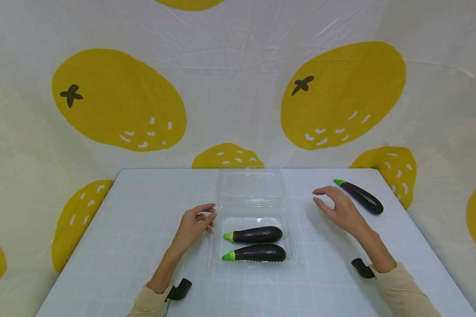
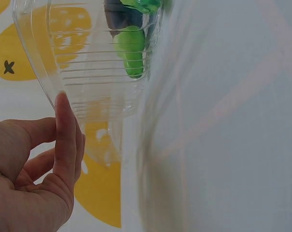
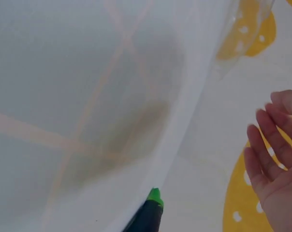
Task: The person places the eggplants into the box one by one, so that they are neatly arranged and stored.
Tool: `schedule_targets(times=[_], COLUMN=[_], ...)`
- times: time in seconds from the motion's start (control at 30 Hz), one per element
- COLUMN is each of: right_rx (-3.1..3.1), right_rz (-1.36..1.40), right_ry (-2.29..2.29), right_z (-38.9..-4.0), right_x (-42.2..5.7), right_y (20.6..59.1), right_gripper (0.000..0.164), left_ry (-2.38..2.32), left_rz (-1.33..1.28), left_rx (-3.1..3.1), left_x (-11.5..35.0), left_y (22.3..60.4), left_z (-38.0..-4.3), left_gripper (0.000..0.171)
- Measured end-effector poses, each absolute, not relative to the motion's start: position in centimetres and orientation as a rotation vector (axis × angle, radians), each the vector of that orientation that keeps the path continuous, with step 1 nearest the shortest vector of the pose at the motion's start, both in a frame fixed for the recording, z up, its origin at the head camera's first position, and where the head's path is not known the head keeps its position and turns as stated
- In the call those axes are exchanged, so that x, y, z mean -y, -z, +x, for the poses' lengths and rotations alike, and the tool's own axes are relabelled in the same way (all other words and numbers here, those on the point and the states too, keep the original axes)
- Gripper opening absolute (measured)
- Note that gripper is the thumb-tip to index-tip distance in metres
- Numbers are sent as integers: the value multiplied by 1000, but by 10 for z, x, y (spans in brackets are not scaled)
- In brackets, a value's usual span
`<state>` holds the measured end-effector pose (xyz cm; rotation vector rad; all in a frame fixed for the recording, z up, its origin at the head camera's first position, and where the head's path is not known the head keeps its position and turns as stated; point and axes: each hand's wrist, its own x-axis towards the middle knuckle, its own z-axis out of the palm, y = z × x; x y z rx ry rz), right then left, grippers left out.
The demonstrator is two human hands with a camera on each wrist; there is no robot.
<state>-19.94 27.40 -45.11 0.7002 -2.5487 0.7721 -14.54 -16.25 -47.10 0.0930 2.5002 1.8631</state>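
Observation:
Two dark eggplants with green stem ends, an upper one [image 1: 258,234] and a lower one [image 1: 260,253], lie side by side in a clear plastic clamshell box [image 1: 258,214]. Its lid [image 1: 251,185] is folded back, away from me. Beside the box's left edge is my left hand [image 1: 196,223], fingers loosely bent; in the left wrist view a fingertip [image 2: 62,104] is right at the clear rim. My right hand [image 1: 341,212] hovers over the table with thumb and fingers apart, holding nothing. Past it, at the back right, a third eggplant [image 1: 362,197] lies on the table.
The box stands mid-table on a pale checked cloth [image 1: 150,189]. Behind the table's far edge hangs a white curtain [image 1: 238,88] with large yellow fruit prints. Black wrist mounts [image 1: 180,289] sit at both sleeves.

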Motion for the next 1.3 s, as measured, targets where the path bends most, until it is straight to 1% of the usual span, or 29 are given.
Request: schedule_targets(times=[0.27,0.47,0.7,0.93,1.3], right_rx=[2537,2551,2486,2476,2579], right_rz=[629,565,552,452,284], right_ry=[-749,-784,-779,-811,-881], right_z=[-202,-203,-204,-206,-206], right_x=[-289,-300,-316,-331,-351], right_y=[453,454,455,459,461], right_gripper=[23,26,28,25,27], left_ry=[-1904,-1898,-1892,-1890,-1881], left_rz=[128,122,117,127,136], left_rx=[-2484,-2488,-2491,-2504,-2514], left_x=[164,165,164,163,163], left_y=[473,473,471,471,472], left_z=[-146,-145,-144,-145,-145], left_gripper=[40,40,40,40,40])
